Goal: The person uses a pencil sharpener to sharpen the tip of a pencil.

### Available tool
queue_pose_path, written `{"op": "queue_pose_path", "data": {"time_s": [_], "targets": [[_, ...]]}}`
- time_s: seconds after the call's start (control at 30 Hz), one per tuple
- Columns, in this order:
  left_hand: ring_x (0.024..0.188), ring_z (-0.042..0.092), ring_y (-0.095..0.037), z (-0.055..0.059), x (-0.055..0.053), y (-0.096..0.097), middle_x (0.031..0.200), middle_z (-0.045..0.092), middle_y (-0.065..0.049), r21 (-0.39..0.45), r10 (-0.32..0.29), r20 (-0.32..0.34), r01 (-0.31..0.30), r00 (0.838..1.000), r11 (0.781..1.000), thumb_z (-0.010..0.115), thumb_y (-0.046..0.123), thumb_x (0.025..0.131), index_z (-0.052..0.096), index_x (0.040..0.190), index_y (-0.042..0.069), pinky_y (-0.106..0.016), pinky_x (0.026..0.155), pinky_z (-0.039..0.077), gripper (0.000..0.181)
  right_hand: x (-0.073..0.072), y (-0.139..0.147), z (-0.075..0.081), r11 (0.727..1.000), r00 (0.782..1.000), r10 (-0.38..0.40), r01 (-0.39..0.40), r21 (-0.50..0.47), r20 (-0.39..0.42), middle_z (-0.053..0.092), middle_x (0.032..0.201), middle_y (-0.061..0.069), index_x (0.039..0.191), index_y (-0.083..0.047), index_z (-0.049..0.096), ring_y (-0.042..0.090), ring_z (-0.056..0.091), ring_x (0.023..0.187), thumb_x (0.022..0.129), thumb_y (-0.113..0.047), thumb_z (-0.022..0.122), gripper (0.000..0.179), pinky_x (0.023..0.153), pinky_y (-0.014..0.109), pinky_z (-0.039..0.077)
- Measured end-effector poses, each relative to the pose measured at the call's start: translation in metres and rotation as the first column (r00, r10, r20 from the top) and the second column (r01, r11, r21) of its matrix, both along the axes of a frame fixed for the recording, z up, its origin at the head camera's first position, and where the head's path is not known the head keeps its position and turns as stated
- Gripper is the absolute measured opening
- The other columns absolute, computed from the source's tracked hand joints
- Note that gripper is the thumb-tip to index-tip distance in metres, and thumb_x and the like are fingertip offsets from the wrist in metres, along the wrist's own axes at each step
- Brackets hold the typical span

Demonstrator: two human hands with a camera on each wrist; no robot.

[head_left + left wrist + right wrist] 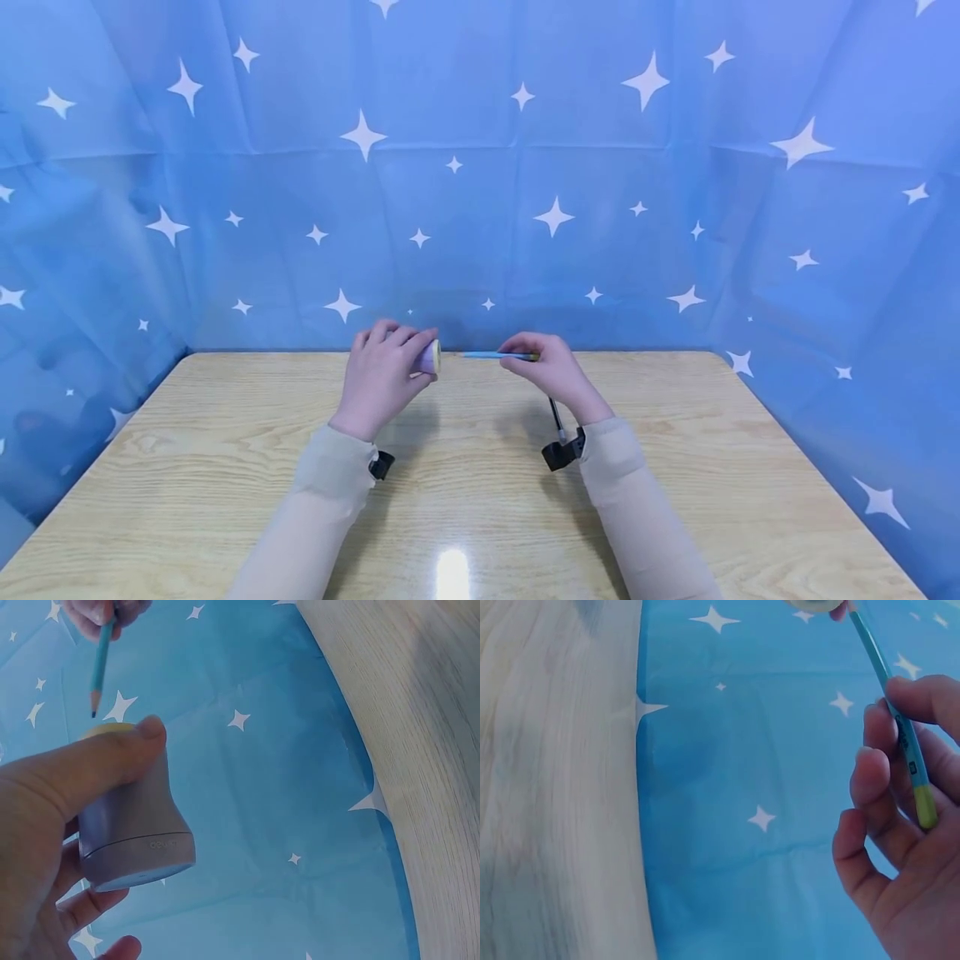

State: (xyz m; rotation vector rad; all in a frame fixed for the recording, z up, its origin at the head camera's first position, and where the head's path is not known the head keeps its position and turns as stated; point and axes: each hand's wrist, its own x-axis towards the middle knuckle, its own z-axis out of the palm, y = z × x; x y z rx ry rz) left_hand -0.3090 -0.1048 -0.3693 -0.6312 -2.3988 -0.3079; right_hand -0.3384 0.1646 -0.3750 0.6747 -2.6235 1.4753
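A pale, yellowish wood-grain counter (465,467) fills the lower part of the head view, its grain running roughly from nine to three o'clock. The far edge lies straight across at twelve o'clock, ending in rounded corners at ten and two; the side edges spread outward toward eight and four. On the surface at six o'clock sits a bright white glare (452,575), and soft shadows fall left and right of centre, toward eleven and two. The left wrist view shows the counter at three o'clock, the right wrist view at nine.
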Motion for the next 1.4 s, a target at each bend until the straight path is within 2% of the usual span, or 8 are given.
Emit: {"op": "queue_pose_path", "data": {"time_s": [0.13,0.27,0.53,0.73,0.9,1.07,1.27,1.4], "targets": [[0.109,0.050,-0.027,0.001,0.001,0.002,0.112,0.068,-0.002,0.018,0.000,0.006,0.000,1.000,1.000,0.087,0.030,0.070,0.062,0.126,0.019,-0.048,0.089,0.039,0.063,0.004,-0.003,0.003,1.000,1.000,0.000,0.000,0.006,-0.005,0.068,0.107,0.006,0.108,-0.010,0.071,0.021,0.063,0.096,0.092,-0.018,0.067,0.018,0.078,0.039,0.053],[0.109,0.050,-0.027,0.003,0.001,0.003,0.110,0.068,-0.002,0.014,0.005,0.006,-0.005,1.000,1.000,0.087,0.029,0.070,0.063,0.119,0.018,-0.048,0.090,0.039,0.056,0.005,-0.005,0.004,1.000,1.000,0.001,-0.001,0.005,-0.011,0.068,0.107,0.006,0.109,-0.009,0.070,0.020,0.064,0.095,0.092,-0.018,0.067,0.020,0.076,0.038,0.053],[0.108,0.052,-0.025,0.002,0.002,0.004,0.105,0.068,0.001,-0.006,-0.009,-0.028,0.009,1.000,1.000,0.086,0.027,0.070,0.064,0.115,0.020,-0.047,0.090,0.039,0.050,0.005,-0.008,0.001,1.000,0.998,0.023,-0.022,0.002,-0.054,0.068,0.101,0.005,0.106,-0.007,0.071,0.021,0.064,0.090,0.092,-0.019,0.067,0.019,0.073,0.038,0.053],[0.109,0.052,-0.024,0.002,0.005,0.006,0.105,0.068,0.003,-0.032,-0.043,-0.024,0.043,0.999,0.999,0.083,0.027,0.073,0.065,0.115,0.020,-0.047,0.091,0.038,0.046,0.004,-0.014,-0.001,0.999,1.000,0.016,-0.015,0.030,-0.020,0.067,0.103,0.008,0.108,-0.004,0.069,0.026,0.064,0.093,0.093,-0.015,0.066,0.019,0.075,0.037,0.054],[0.108,0.053,-0.023,0.003,0.004,0.009,0.106,0.068,0.002,-0.047,-0.070,-0.043,0.068,0.997,0.997,0.083,0.028,0.073,0.066,0.114,0.020,-0.046,0.090,0.039,0.045,0.004,-0.017,-0.001,0.999,0.999,0.015,-0.013,0.053,-0.034,0.068,0.103,0.012,0.110,-0.001,0.068,0.029,0.064,0.091,0.094,-0.010,0.064,0.019,0.074,0.039,0.054],[0.108,0.053,-0.023,0.004,0.003,0.014,0.107,0.068,0.002,-0.066,-0.096,-0.058,0.092,0.994,0.994,0.082,0.029,0.075,0.066,0.114,0.020,-0.045,0.091,0.040,0.044,0.005,-0.016,0.000,0.999,0.999,0.014,-0.012,0.041,-0.046,0.068,0.099,0.008,0.109,-0.004,0.070,0.026,0.061,0.079,0.093,-0.014,0.065,0.019,0.066,0.036,0.049],[0.105,0.054,-0.021,0.002,0.004,0.015,0.106,0.068,0.002,-0.077,-0.101,-0.077,0.095,0.992,0.992,0.082,0.031,0.074,0.067,0.114,0.019,-0.045,0.089,0.041,0.044,0.007,-0.017,0.000,0.999,0.998,0.041,-0.039,0.034,-0.050,0.066,0.091,0.005,0.107,-0.008,0.071,0.021,0.048,0.061,0.093,-0.020,0.066,0.019,0.055,0.031,0.041],[0.104,0.053,-0.021,0.002,0.005,0.014,0.104,0.068,0.001,-0.080,-0.101,-0.093,0.094,0.990,0.992,0.082,0.031,0.074,0.067,0.113,0.018,-0.044,0.088,0.041,0.044,0.007,-0.021,-0.001,0.998,0.996,0.052,-0.050,0.036,-0.067,0.067,0.089,0.003,0.106,-0.008,0.072,0.019,0.044,0.055,0.094,-0.019,0.065,0.018,0.057,0.033,0.040]]}}
